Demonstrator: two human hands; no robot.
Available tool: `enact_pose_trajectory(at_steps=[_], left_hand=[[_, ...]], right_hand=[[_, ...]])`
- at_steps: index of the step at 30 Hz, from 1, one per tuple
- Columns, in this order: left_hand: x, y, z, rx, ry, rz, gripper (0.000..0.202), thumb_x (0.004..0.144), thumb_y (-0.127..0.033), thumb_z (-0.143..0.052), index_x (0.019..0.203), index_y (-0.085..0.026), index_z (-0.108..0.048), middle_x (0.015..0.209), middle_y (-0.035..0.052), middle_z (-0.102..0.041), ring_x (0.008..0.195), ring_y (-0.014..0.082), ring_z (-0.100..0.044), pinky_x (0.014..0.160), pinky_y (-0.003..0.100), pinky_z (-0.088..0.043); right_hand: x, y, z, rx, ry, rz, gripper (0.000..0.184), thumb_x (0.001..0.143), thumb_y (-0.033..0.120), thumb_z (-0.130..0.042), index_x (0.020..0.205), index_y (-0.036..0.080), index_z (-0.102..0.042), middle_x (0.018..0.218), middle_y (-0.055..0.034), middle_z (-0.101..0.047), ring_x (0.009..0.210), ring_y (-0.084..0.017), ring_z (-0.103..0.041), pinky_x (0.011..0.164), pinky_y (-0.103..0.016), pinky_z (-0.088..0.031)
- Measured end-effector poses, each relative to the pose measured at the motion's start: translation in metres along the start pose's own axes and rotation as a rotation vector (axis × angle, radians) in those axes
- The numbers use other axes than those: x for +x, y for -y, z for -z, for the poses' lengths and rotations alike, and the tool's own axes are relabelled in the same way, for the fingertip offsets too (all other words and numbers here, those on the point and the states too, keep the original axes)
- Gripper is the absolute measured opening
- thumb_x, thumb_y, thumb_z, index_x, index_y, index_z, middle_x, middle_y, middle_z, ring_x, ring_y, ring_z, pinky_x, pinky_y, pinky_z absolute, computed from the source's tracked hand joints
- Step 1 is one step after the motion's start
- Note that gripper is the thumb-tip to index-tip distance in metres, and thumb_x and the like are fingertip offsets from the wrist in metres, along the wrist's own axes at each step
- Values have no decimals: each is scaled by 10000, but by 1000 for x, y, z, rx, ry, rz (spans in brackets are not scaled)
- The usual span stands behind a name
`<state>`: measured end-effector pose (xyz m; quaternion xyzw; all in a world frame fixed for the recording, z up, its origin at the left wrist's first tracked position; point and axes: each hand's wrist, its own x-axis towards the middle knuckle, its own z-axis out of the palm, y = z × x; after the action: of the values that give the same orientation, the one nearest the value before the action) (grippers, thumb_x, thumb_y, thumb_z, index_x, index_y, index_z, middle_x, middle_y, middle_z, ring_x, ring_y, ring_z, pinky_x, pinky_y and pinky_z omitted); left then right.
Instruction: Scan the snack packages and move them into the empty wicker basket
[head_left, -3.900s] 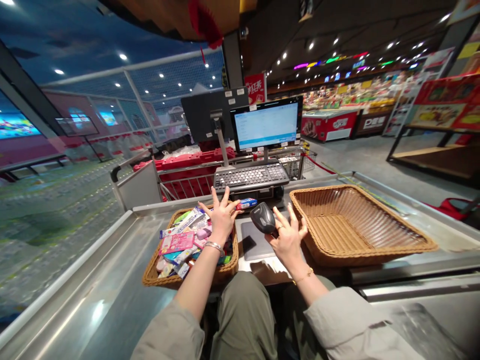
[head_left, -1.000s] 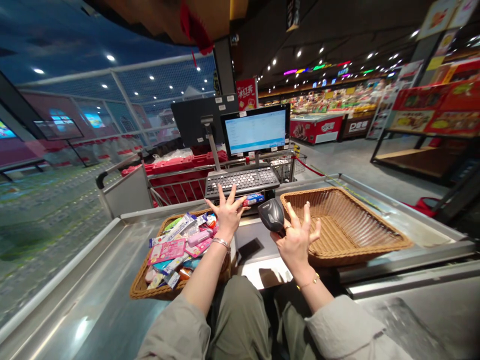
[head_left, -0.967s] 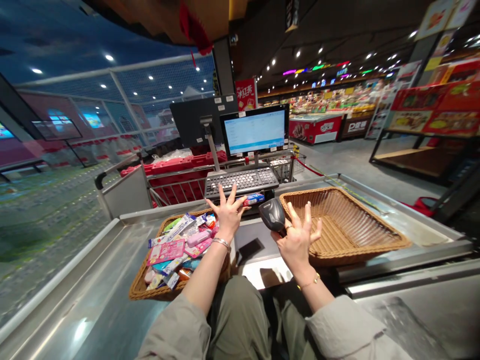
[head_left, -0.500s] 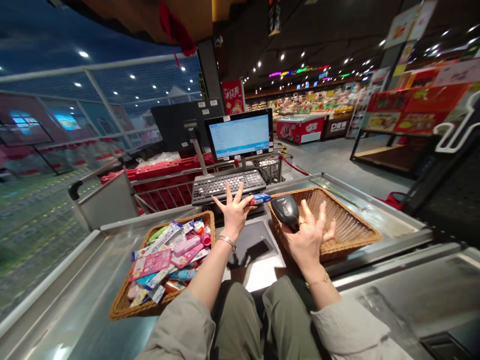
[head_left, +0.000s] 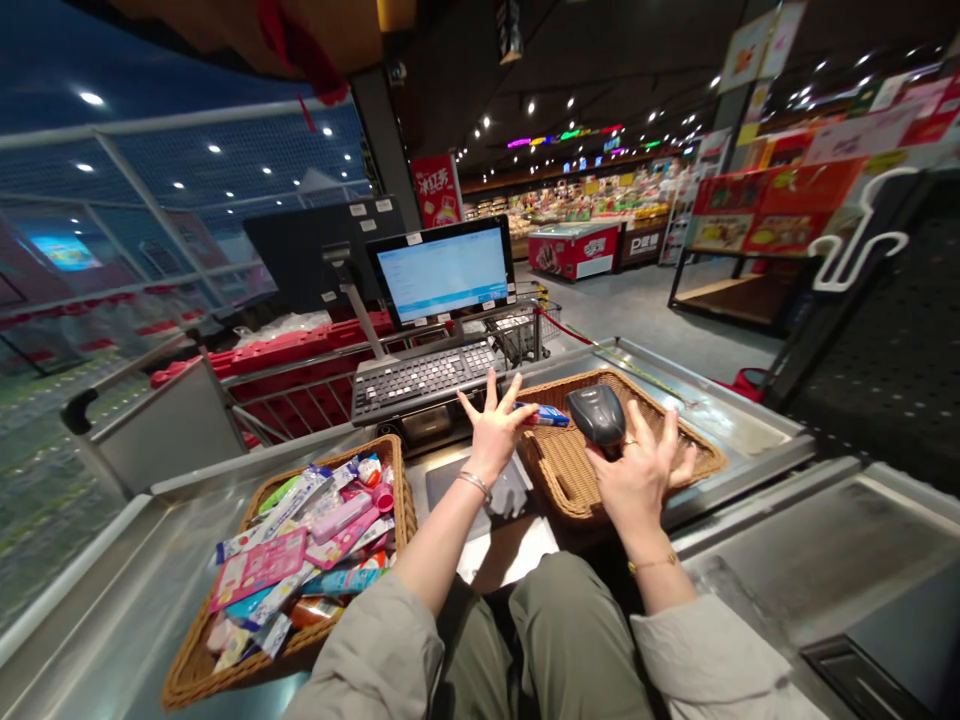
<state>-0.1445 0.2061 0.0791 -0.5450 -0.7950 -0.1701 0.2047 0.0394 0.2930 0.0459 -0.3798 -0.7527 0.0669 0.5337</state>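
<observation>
My left hand point(head_left: 493, 440) pinches a small blue and red box point(head_left: 551, 415) between thumb and fingers, the other fingers spread. That box is over the left part of the right wicker basket point(head_left: 568, 472). My right hand point(head_left: 637, 485) grips a black barcode scanner point(head_left: 598, 413) above the same basket, its head close to the box. At my left, another wicker basket point(head_left: 409, 495) holds a heap of packaged goods, among them a pink card pack point(head_left: 261, 568) and a pink case point(head_left: 341, 517).
A keyboard point(head_left: 427, 378) lies ahead below a lit monitor point(head_left: 444, 270). Behind it stands a second screen, seen from the back. The metal counter point(head_left: 757, 420) runs along both sides. A white hook point(head_left: 855, 240) hangs at the right.
My left hand has moved right, away from the keyboard, carrying the box over the right basket. The scanner has stayed in my right hand. My view has turned slightly right.
</observation>
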Motion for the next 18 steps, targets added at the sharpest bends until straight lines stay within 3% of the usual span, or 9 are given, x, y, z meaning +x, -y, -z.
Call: enact_pose_trajectory(at_steps=[5,8,18], left_hand=[[9,-15,-18,-5,-12,-35,465,968,-350,-584,1417,-460,-532,1643,-3,-342,1575,336,-32,1101,830,56],[9,-14,-20,4,-42,-34,457,979,-379,-557,1432,-431,-527,1638,4,-350,1576,318,-20,1120,801,91],[-23,25,0,72,-61,82,510,956,-471,-572,1454,-372,-524,1650,38,-314,1571,340,-30,1155,762,97]], right_hand=[[1,-9,0,-24,4,-30,325,884,444,-588,1001,174,-725,1408,-164,-610,1509,-401,-245,1152,-721,-97],[2,-11,-1,-27,14,-35,347,886,440,-580,1059,176,-721,1407,-168,-607,1509,-399,-239,1151,-721,-96],[-3,10,-12,13,52,-8,344,881,457,-590,1029,173,-715,1385,-182,-621,1513,-382,-243,1156,-689,-82]])
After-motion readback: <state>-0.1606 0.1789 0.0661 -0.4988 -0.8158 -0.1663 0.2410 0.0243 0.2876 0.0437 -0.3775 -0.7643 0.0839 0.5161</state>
